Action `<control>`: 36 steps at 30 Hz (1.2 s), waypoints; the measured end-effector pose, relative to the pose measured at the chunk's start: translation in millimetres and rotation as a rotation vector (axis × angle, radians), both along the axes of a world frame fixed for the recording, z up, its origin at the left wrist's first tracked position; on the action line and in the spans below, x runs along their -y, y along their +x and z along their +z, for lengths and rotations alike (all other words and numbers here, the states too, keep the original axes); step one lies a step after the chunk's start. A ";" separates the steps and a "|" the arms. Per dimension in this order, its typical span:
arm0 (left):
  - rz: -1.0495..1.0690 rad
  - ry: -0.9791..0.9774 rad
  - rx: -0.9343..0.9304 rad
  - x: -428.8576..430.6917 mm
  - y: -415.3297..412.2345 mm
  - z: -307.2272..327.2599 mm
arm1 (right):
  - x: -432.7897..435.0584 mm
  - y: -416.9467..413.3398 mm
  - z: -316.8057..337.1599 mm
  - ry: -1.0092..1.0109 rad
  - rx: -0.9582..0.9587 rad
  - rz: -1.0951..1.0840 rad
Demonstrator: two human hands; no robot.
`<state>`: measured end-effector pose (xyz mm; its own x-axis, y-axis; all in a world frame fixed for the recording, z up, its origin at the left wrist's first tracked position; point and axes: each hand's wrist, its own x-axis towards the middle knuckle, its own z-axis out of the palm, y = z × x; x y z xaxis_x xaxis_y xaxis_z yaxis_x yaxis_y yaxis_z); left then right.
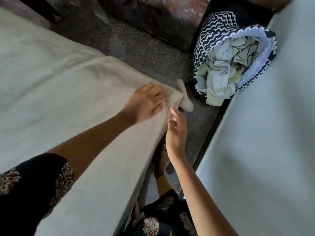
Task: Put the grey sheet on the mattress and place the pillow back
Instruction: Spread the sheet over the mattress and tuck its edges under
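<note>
Left fingers [157, 93] splayed on grey sheet [68, 82].

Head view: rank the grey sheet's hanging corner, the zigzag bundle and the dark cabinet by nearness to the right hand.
1. The grey sheet's hanging corner, just ahead of the right hand.
2. The zigzag bundle, on the floor, ahead and right.
3. The dark cabinet, farthest, straight ahead.

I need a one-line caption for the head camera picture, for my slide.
Left hand rests flat on the grey sheet near its corner; open right hand hovers beside the sheet's hanging edge.
</note>
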<state>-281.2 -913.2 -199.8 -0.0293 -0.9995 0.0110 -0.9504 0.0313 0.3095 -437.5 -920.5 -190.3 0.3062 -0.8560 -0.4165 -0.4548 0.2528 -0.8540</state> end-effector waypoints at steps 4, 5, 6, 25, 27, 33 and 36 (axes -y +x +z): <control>0.038 0.090 0.027 1.0 7.9 -0.1 | 11.8 8.7 -5.0 -0.280 -0.141 0.222; 0.058 0.110 0.030 2.6 8.7 0.6 | 15.1 11.1 -4.9 -0.312 -0.178 0.270; 0.083 0.111 0.022 4.3 7.2 1.9 | 18.1 12.4 -6.0 -0.325 -0.207 0.314; 0.144 0.205 -0.039 21.2 16.8 11.2 | 26.1 22.7 -9.9 0.054 -0.168 0.319; 0.145 0.258 -0.006 22.2 14.7 13.3 | 30.5 26.0 -8.9 0.100 -0.330 0.373; 0.144 0.393 0.158 15.0 3.8 25.8 | 39.0 41.9 1.0 0.313 -0.453 0.368; 0.144 0.416 0.209 13.3 -1.9 23.6 | 40.6 48.7 0.3 0.398 -0.435 0.302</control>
